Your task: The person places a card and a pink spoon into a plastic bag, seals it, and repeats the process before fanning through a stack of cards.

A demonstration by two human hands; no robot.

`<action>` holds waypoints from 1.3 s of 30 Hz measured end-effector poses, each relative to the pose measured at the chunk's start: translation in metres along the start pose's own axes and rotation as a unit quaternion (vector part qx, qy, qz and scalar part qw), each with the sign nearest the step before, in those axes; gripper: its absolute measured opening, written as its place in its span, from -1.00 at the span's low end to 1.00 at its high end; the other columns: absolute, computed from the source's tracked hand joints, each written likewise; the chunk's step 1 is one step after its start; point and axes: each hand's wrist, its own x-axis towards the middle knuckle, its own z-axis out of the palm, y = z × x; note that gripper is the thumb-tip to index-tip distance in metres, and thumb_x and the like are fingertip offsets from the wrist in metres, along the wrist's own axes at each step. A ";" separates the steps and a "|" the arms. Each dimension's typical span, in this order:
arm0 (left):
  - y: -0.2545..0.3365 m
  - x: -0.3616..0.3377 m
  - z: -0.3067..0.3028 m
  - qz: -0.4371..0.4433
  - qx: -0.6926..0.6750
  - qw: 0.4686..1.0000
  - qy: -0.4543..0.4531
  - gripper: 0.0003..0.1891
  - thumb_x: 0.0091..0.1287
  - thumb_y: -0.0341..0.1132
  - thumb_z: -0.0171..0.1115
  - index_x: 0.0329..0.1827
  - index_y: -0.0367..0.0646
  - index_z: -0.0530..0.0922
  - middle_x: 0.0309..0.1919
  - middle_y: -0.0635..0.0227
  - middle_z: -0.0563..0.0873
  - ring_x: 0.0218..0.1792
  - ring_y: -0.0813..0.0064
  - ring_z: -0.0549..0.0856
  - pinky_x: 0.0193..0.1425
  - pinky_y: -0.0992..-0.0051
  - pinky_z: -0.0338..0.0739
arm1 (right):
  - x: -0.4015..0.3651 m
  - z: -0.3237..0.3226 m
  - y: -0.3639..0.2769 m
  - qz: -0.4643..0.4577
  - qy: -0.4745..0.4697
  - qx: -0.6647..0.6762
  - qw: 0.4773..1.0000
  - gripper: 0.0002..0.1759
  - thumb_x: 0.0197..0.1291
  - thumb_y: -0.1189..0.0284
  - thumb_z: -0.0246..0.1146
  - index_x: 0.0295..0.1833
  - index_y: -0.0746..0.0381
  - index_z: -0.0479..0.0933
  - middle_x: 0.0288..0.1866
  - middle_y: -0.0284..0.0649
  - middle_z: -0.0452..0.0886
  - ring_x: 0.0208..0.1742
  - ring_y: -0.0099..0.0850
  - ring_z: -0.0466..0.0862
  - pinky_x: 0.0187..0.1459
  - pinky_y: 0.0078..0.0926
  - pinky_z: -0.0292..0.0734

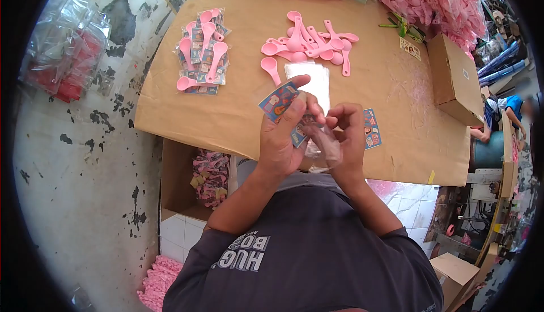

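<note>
I log: left hand (279,142) pinching printed card (277,102) under thumb, right hand (349,133) pinching clear bag (326,146); limp film could snag, creasing card

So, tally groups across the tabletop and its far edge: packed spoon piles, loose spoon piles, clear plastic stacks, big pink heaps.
Packed spoon pile: 1
Loose spoon pile: 1
Clear plastic stack: 1
Big pink heaps: 2
Total: 5

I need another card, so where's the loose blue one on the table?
In the head view, the blue card lies right of centre on the table, beside the right hand.
</note>
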 end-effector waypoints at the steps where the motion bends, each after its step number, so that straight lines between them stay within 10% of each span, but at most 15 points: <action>1: 0.000 0.001 -0.001 -0.001 0.000 1.000 -0.003 -0.54 0.65 -0.30 0.16 0.51 -0.22 0.34 -0.24 0.34 0.65 -0.20 0.54 0.71 -0.01 0.42 0.72 | 0.000 0.000 -0.004 -0.075 0.020 -0.080 0.994 -0.53 0.20 0.48 0.57 0.09 0.24 0.46 -0.20 -0.36 0.53 -0.35 -0.66 0.49 -0.36 -0.64 0.43; 5: 0.010 0.003 -0.029 0.013 -0.003 0.997 0.079 -0.67 0.65 -0.27 0.18 0.36 -0.17 0.43 -0.27 0.42 0.63 -0.28 0.60 0.66 0.00 0.37 0.70 | 0.008 -0.026 -0.011 -0.217 -0.148 -0.192 0.946 -0.73 0.19 0.56 0.53 -0.08 0.26 0.58 -0.12 -0.22 0.60 -0.27 -0.51 0.63 -0.39 -0.57 0.52; 6: 0.015 0.003 -0.042 0.010 -0.022 0.993 0.113 -0.68 0.64 -0.25 0.19 0.34 -0.14 0.46 -0.27 0.44 0.61 -0.26 0.60 0.64 0.02 0.40 0.68 | 0.008 -0.028 -0.020 -0.117 -0.174 -0.167 0.963 -0.86 0.23 0.57 0.47 -0.17 0.26 0.62 -0.09 -0.21 0.63 -0.25 -0.45 0.68 -0.32 -0.49 0.58; 15: 0.039 -0.007 -0.070 0.080 -0.021 0.983 0.162 -0.70 0.63 -0.21 0.23 0.30 -0.11 0.48 -0.29 0.46 0.60 -0.29 0.61 0.60 0.04 0.44 0.63 | 0.110 -0.075 0.030 -0.083 -0.088 -0.407 0.906 -0.56 0.30 0.33 0.44 0.16 0.30 0.50 0.07 -0.01 0.62 -0.08 -0.11 0.72 -0.11 -0.19 0.66; 30: 0.022 -0.035 -0.070 0.047 0.041 0.987 0.147 -0.67 0.62 -0.18 0.24 0.31 -0.11 0.48 -0.26 0.45 0.58 -0.24 0.59 0.59 0.05 0.41 0.60 | 0.123 -0.074 0.064 -0.080 0.028 -0.599 0.797 -0.79 0.33 0.38 0.31 -0.01 0.23 0.54 -0.14 0.04 0.69 -0.13 0.05 0.75 -0.12 -0.01 0.66; 39: 0.017 -0.044 -0.083 0.094 0.024 0.990 0.102 -0.65 0.63 -0.18 0.22 0.32 -0.14 0.47 -0.19 0.38 0.62 -0.16 0.53 0.65 0.19 0.34 0.63 | 0.085 -0.113 0.019 -0.060 0.067 -0.446 0.890 -0.84 0.34 0.50 0.32 -0.01 0.26 0.67 -0.25 -0.04 0.78 -0.28 -0.16 0.80 -0.19 -0.22 0.66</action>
